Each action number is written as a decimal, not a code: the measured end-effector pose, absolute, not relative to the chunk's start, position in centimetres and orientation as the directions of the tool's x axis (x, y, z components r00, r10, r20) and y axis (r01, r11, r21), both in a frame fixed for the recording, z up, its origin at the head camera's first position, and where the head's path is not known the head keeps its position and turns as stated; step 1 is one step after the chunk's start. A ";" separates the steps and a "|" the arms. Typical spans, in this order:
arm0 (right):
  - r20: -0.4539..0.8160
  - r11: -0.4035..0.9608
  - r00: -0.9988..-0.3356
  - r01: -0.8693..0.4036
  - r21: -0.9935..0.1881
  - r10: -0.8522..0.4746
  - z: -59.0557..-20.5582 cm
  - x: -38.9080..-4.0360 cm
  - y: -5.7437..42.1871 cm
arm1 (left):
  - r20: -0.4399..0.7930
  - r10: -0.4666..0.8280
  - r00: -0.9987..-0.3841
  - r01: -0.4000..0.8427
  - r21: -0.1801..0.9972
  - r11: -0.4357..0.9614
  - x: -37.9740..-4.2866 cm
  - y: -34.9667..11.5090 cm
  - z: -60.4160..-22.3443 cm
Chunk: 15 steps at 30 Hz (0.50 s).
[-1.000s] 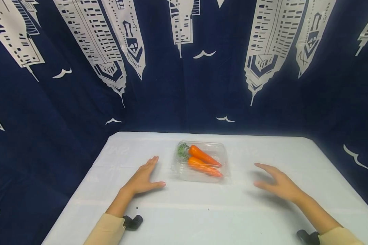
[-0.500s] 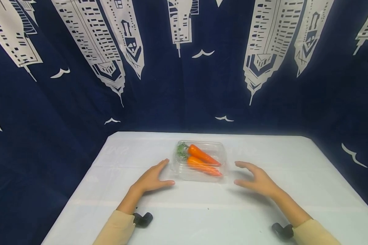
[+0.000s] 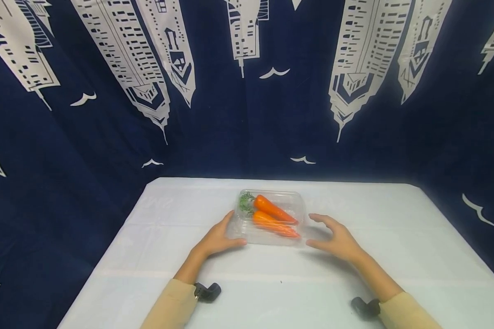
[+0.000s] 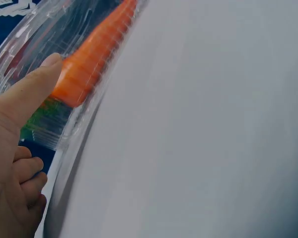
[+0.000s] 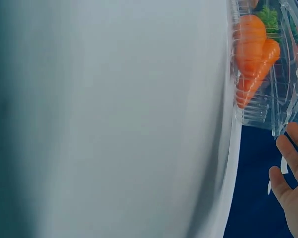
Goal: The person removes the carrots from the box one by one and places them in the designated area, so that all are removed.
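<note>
Clear container point(image 3: 287, 201), carrots point(image 3: 272, 209) inside: twelve o'clock on table point(image 3: 263, 301). Left hand point(image 3: 217, 241) at container's eight o'clock, spread wide; contact unclear. Right hand point(image 3: 340, 240) at four, spread wide, just apart. Risk: one-sided push could skid container; hard pinch might buckle it.

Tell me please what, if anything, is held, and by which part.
Nothing appears to be held. The left hand is at the left end of the clear container, though contact cannot be told; the right hand is near its right end.
</note>
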State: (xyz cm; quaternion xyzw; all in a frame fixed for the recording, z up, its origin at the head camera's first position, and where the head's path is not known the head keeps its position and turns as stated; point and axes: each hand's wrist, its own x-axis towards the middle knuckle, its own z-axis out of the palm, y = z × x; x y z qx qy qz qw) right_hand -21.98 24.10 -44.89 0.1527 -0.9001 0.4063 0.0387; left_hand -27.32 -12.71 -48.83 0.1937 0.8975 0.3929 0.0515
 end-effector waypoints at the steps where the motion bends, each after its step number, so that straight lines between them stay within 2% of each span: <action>1: 0.195 0.621 -0.951 -0.305 -0.722 -0.241 -44.9 -22.0 24.1 | 0.065 0.391 -0.918 0.309 0.735 0.604 -27.4 -12.5 -48.9; 15: 0.209 0.590 -0.948 -0.313 -0.744 -0.239 -45.2 -22.6 23.5 | 0.084 0.322 -0.943 0.245 0.829 0.502 -27.5 -10.6 -49.5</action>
